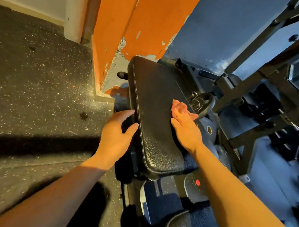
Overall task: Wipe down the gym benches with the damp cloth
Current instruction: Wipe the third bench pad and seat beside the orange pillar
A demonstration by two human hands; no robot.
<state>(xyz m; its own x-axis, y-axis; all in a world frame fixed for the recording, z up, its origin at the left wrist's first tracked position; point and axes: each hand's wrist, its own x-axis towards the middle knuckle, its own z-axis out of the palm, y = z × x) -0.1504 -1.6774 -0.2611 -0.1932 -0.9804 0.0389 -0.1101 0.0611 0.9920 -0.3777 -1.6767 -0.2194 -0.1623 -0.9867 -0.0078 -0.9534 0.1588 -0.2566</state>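
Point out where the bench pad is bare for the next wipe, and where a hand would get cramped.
The bench pad is bare between the left hand at its left edge and the cloth under the right hand, and up to the orange pillar. Right of the pad, the black frame crowds in.

the bench pad is running from near to far at centre. the cloth is lying on its right edge under the right hand. the left hand is touching its left edge. the pillar is standing at the far left, the rack frame to the right.
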